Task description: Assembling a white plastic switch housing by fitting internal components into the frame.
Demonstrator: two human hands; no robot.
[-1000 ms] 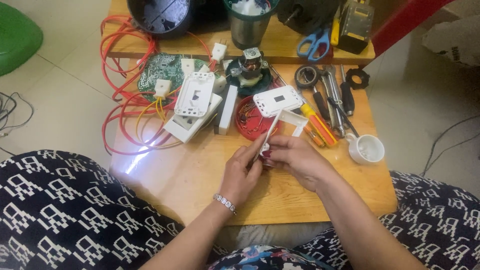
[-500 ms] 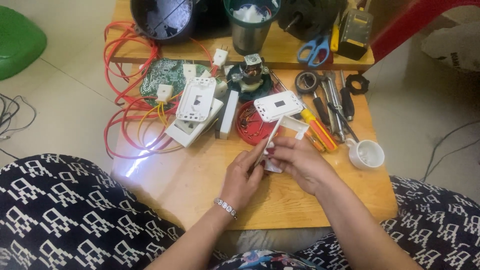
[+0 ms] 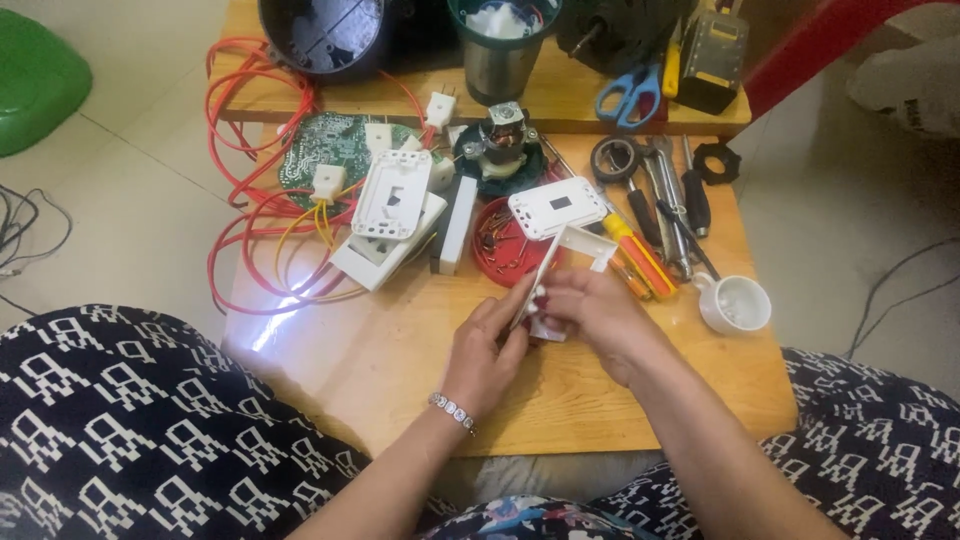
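Both of my hands meet over the front middle of a low wooden table (image 3: pixel 380 370). My left hand (image 3: pixel 487 345) and my right hand (image 3: pixel 590 312) together grip a white plastic switch frame (image 3: pixel 572 250), which tilts up toward the far side. My fingers hide its lower end. Just beyond it lie a white switch plate (image 3: pixel 556 206) and a red round lid (image 3: pixel 508 246) holding small screws.
At left lie white switch housings (image 3: pixel 392 212), a green circuit board (image 3: pixel 330 140) and orange wires (image 3: pixel 250 215). At right are screwdrivers (image 3: pixel 640 258), pliers (image 3: pixel 672 200), tape roll (image 3: pixel 613 156) and a white cup (image 3: pixel 737 303). A raised board holds scissors (image 3: pixel 628 95), a green tumbler (image 3: pixel 498 45) and a motor (image 3: pixel 500 140).
My hands have stayed at the same spot on the table, turning the white frame slightly. The view has shifted a little downward.
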